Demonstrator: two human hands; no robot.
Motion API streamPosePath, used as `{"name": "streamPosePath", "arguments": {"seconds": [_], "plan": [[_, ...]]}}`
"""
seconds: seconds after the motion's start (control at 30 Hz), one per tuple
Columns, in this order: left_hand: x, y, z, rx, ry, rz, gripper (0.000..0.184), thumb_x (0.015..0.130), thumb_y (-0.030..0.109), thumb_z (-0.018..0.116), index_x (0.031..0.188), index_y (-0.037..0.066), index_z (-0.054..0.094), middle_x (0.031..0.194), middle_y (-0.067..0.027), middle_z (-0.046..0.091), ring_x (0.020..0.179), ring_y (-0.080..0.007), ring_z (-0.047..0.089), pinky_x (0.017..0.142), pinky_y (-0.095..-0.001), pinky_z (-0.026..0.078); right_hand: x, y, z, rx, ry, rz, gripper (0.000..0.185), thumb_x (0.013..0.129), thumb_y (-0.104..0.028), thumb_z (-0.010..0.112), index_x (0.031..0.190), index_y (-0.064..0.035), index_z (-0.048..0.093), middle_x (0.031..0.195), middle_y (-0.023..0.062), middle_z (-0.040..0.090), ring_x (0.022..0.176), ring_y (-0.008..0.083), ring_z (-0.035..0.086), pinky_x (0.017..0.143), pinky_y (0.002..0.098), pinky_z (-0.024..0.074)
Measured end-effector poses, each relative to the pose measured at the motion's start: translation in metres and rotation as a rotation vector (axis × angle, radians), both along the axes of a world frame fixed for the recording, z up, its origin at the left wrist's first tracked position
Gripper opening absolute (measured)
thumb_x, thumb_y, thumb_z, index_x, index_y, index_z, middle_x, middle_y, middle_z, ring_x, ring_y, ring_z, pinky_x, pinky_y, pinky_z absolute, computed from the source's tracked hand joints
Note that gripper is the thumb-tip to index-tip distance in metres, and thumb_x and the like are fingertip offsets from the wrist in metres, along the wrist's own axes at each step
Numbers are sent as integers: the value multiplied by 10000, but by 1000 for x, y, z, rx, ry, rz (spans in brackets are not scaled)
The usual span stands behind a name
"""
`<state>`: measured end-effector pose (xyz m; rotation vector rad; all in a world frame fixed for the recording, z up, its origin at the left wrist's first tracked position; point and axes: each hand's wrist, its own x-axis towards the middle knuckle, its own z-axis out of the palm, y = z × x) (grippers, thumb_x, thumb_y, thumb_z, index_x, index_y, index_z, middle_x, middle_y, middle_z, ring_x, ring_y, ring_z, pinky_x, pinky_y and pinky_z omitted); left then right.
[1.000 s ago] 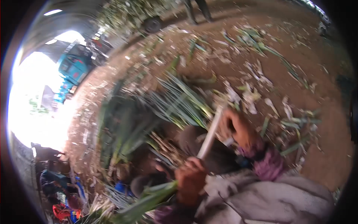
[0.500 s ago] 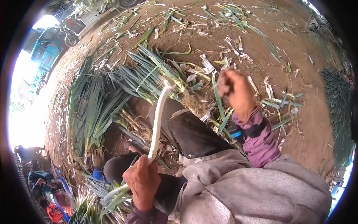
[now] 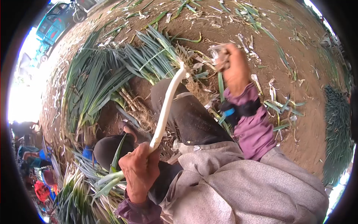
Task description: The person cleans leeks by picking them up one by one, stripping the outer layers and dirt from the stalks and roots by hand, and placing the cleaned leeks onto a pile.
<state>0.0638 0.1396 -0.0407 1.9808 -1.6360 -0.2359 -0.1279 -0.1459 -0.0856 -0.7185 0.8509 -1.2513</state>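
Observation:
My left hand [image 3: 138, 172] is closed round a long leek-like green onion [image 3: 166, 106]. Its white stalk slants up and away from my fist, over my knee, with the trimmed root end at the far tip; green leaves trail out below the hand. Off to the right, my right hand [image 3: 235, 69] is raised over the ground with its fingers curled in. Blur and the finger pose hide whatever may be in them. It is apart from the onion. Beyond my knee lies a bundle of green onions [image 3: 154, 56] with rooty ends.
More green onions [image 3: 87, 89] lie to the left, and a whiter pile [image 3: 74, 192] is at lower left. Stripped leaves and skins litter the dirt ground [image 3: 298, 123]. A large green stack [image 3: 337, 130] stands at far right. A blue three-wheeler [image 3: 50, 28] is at upper left.
The view has shifted a little. The onion in my left hand has its root tip further right and higher. My right hand has risen slightly, its fingers still curled.

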Motion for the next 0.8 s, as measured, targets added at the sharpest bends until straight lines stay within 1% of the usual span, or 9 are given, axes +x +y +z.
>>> {"name": "streamPosePath", "arguments": {"seconds": [0.03,0.07,0.13,0.2,0.27,0.33,0.43,0.53,0.8], "plan": [[-1,0,0,-22,-2,39,259,753,110,734,734,54,482,604,-123,517,535,-338,553,489,-392,399,-8,-8,-6,-50,10,-26,246,920,-168,507,681,-106,503,533,-10,484,378,71,380,336,248,341],[0,-1,0,-28,-26,38,260,756,112,733,733,53,481,606,-122,520,537,-337,556,490,-393,401,-9,-3,0,-44,93,-30,348,945,-255,553,626,-136,483,499,-20,459,379,69,380,335,259,335],[3,-4,-3,-32,-67,24,263,762,116,731,731,52,478,611,-119,528,540,-333,563,493,-395,405,-2,20,4,-115,375,56,430,949,-330,596,578,-135,493,466,-28,429,386,77,381,359,274,346],[1,-10,-6,-60,-113,26,268,754,134,741,746,61,484,609,-105,531,531,-329,556,488,-399,404,10,57,-2,-268,635,194,461,941,-337,624,548,-120,519,442,-28,409,405,77,408,391,277,354],[0,-13,-11,-85,-190,8,247,756,132,738,775,64,502,610,-98,528,517,-325,549,482,-400,406,24,87,-15,-626,564,287,444,938,-328,633,576,-82,557,455,-18,432,419,84,424,413,285,345],[-4,-14,-13,-56,-337,32,221,767,144,723,832,51,534,619,-90,519,519,-308,551,484,-403,404,42,124,-6,-560,384,453,450,934,-300,636,579,-40,545,478,-10,457,457,77,416,425,313,331],[-9,-15,-15,-37,-510,49,253,783,172,703,923,13,565,639,-80,507,536,-276,560,494,-403,403,54,154,-2,-384,348,708,418,905,-245,640,599,15,521,485,48,436,493,89,383,442,348,322],[-18,-14,-22,-36,-663,100,300,822,194,652,996,-41,583,660,-70,497,557,-227,547,511,-387,401,56,160,-18,-501,455,743,260,913,-180,624,902,75,678,644,-3,553,637,37,456,504,245,359],[-36,-21,-36,-45,-969,205,287,844,107,568,1029,-112,589,664,-52,498,547,-164,505,499,-331,404,57,160,-14,-427,457,678,182,840,-86,579,740,57,631,586,-27,486,574,28,423,457,255,323]]}}
